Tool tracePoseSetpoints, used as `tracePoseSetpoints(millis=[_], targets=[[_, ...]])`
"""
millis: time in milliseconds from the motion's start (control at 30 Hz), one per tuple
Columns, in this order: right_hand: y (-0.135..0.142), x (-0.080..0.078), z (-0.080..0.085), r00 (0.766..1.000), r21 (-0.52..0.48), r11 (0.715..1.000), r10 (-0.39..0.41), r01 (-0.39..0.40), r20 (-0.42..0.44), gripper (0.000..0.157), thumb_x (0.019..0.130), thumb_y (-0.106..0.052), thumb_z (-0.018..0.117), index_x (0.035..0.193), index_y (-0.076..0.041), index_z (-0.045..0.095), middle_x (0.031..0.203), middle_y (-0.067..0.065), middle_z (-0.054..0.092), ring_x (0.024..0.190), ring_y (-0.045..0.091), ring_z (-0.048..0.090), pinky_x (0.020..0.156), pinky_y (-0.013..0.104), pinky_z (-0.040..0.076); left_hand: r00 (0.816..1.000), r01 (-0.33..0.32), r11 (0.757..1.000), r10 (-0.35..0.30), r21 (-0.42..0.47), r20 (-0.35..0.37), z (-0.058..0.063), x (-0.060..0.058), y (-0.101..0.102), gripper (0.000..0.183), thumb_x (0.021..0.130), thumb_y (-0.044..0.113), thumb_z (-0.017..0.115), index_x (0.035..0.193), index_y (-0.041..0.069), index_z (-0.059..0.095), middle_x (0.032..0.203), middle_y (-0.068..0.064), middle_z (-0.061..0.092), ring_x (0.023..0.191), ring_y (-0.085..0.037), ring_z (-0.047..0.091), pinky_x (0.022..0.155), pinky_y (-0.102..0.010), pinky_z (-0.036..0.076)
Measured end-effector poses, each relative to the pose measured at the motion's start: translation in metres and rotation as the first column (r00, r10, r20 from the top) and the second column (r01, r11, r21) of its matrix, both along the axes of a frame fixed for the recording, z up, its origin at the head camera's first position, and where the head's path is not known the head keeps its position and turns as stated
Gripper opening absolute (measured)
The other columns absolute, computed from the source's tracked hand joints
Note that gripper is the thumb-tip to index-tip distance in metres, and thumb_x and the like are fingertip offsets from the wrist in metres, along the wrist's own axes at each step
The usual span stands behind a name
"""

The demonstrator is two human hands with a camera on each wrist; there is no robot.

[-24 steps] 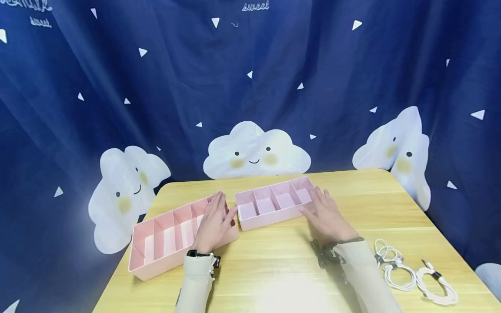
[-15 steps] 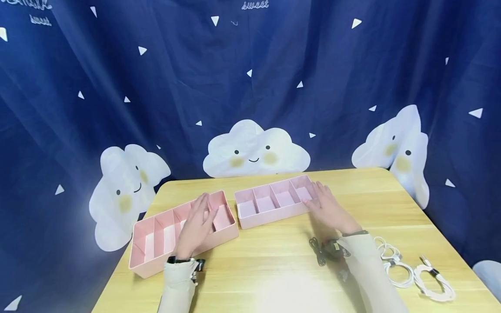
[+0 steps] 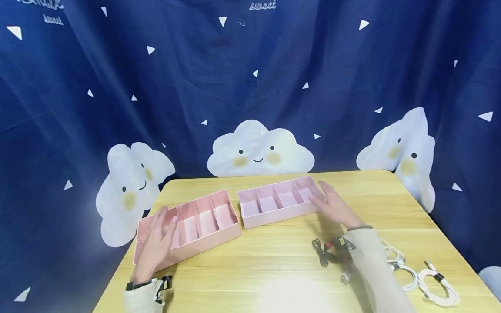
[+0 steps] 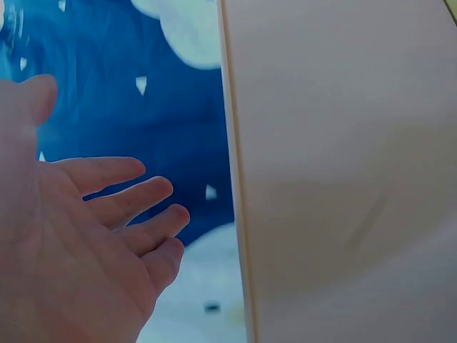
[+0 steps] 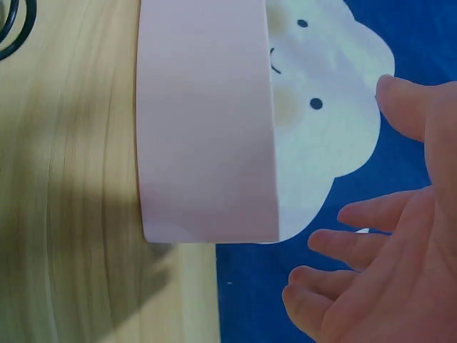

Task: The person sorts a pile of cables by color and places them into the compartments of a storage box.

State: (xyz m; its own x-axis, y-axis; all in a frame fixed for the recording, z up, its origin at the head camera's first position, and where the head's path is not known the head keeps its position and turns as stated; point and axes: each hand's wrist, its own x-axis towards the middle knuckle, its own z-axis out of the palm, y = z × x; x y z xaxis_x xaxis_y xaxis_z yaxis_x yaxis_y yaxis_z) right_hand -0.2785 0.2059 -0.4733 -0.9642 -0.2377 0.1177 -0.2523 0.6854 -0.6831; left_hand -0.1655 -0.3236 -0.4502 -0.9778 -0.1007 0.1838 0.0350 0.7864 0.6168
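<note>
In the head view, a pink divided box [image 3: 213, 243] stands on the left of the table, and a smaller pale pink divided box [image 3: 279, 215] is at its back middle. My left hand [image 3: 154, 248] is over the left end of the larger box, fingers extended, and hides part of it. At the right end of the smaller box is my right hand [image 3: 337, 208], thumb by the near rim and fingers spread. The left wrist view shows the hand [image 4: 107, 243] apart from the box wall. In the right wrist view the palm [image 5: 400, 250] is beside the small box, holding nothing.
On the wooden table [image 3: 242, 278], a black cable bundle [image 3: 321, 253] and a red-and-black piece [image 3: 335, 244] lie near the right sleeve [image 3: 372, 265]. Several coiled white cables [image 3: 442, 291] are at the right edge. A blue curtain [image 3: 282, 100] with clouds hangs behind.
My left hand has moved left along the larger box, from its right end to its left end, uncovering the right compartments. My right hand has shifted slightly right at the smaller box's end.
</note>
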Motion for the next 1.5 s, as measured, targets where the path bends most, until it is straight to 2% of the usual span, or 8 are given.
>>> tracePoseSetpoints(millis=[200, 433, 833, 933, 1100, 1200, 1367, 1500], targets=[[0.006, -0.008, -0.003, 1.000, 0.030, 0.999, 0.011, -0.012, 0.023, 0.089, 0.106, -0.046, 0.051, 0.161, 0.012, 0.011, 0.167, 0.037, 0.012, 0.155, 0.057, 0.012, 0.127, 0.069, 0.013, 0.997, -0.066, 0.997, 0.067, 0.041, -0.026, 0.002, 0.020, -0.031, 0.076, 0.111, 0.044, 0.042, 0.164, -0.004, 0.015, 0.169, -0.032, 0.014, 0.155, -0.055, 0.016, 0.120, -0.075, 0.020], [0.004, -0.013, 0.000, 0.998, 0.043, 0.998, 0.046, -0.048, 0.042, 0.094, 0.104, -0.043, 0.056, 0.160, 0.013, 0.007, 0.167, 0.039, 0.008, 0.155, 0.058, 0.010, 0.126, 0.070, 0.012, 0.995, -0.098, 0.992, 0.098, 0.079, -0.005, -0.011, 0.030, -0.050, 0.078, 0.111, 0.041, 0.041, 0.162, -0.009, 0.009, 0.168, -0.036, 0.006, 0.154, -0.058, 0.012, 0.122, -0.075, 0.016], [0.003, -0.017, -0.009, 0.990, -0.042, 0.996, 0.087, -0.083, 0.110, 0.111, 0.094, -0.043, 0.073, 0.159, 0.015, 0.004, 0.166, 0.040, 0.009, 0.154, 0.058, 0.013, 0.126, 0.070, 0.014, 0.963, -0.231, 0.957, 0.199, 0.176, 0.181, -0.028, 0.035, -0.060, 0.082, 0.111, 0.050, 0.027, 0.163, -0.005, -0.007, 0.170, -0.034, -0.003, 0.156, -0.055, 0.004, 0.126, -0.069, 0.011], [0.004, -0.020, -0.014, 0.989, -0.086, 0.989, 0.126, -0.120, 0.074, 0.106, 0.091, -0.034, 0.078, 0.159, 0.014, 0.012, 0.164, 0.040, 0.021, 0.152, 0.057, 0.024, 0.125, 0.070, 0.020, 0.956, -0.253, 0.942, 0.208, 0.219, 0.207, -0.030, 0.033, -0.060, 0.082, 0.111, 0.051, 0.025, 0.163, -0.003, -0.008, 0.171, -0.032, -0.005, 0.158, -0.053, 0.002, 0.128, -0.068, 0.009], [0.003, -0.025, -0.021, 0.973, -0.193, 0.954, 0.232, -0.230, -0.015, 0.083, 0.087, -0.015, 0.082, 0.155, -0.002, 0.035, 0.147, 0.032, 0.050, 0.133, 0.051, 0.050, 0.118, 0.069, 0.035, 0.942, -0.278, 0.931, 0.217, 0.238, 0.255, -0.032, 0.031, -0.060, 0.085, 0.109, 0.057, 0.020, 0.163, -0.001, -0.009, 0.170, -0.033, -0.002, 0.158, -0.050, 0.003, 0.129, -0.065, 0.008], [0.003, -0.025, -0.024, 0.966, -0.211, 0.943, 0.254, -0.257, -0.043, 0.082, 0.086, -0.012, 0.084, 0.153, -0.004, 0.037, 0.144, 0.031, 0.054, 0.130, 0.050, 0.053, 0.116, 0.068, 0.038, 0.939, -0.277, 0.929, 0.209, 0.244, 0.273, -0.033, 0.031, -0.060, 0.085, 0.109, 0.058, 0.018, 0.163, -0.001, -0.010, 0.169, -0.035, 0.004, 0.158, -0.050, 0.008, 0.130, -0.063, 0.010], [0.004, -0.024, -0.025, 0.983, -0.140, 0.973, 0.183, -0.184, -0.018, 0.092, 0.085, -0.023, 0.085, 0.156, 0.004, 0.033, 0.145, 0.033, 0.054, 0.133, 0.051, 0.054, 0.116, 0.067, 0.039, 0.945, -0.271, 0.926, 0.205, 0.262, 0.253, -0.038, 0.031, -0.061, 0.082, 0.110, 0.055, 0.018, 0.163, -0.002, -0.008, 0.162, -0.039, 0.022, 0.156, -0.050, 0.019, 0.129, -0.064, 0.012], [0.006, -0.025, -0.025, 0.994, -0.058, 0.992, 0.110, -0.109, 0.018, 0.104, 0.087, -0.032, 0.084, 0.156, 0.016, 0.023, 0.152, 0.041, 0.043, 0.140, 0.056, 0.046, 0.118, 0.067, 0.036, 0.956, -0.248, 0.929, 0.190, 0.275, 0.222, -0.042, 0.029, -0.059, 0.076, 0.111, 0.049, 0.015, 0.163, -0.001, -0.008, 0.156, -0.039, 0.030, 0.154, -0.048, 0.022, 0.129, -0.064, 0.011]])
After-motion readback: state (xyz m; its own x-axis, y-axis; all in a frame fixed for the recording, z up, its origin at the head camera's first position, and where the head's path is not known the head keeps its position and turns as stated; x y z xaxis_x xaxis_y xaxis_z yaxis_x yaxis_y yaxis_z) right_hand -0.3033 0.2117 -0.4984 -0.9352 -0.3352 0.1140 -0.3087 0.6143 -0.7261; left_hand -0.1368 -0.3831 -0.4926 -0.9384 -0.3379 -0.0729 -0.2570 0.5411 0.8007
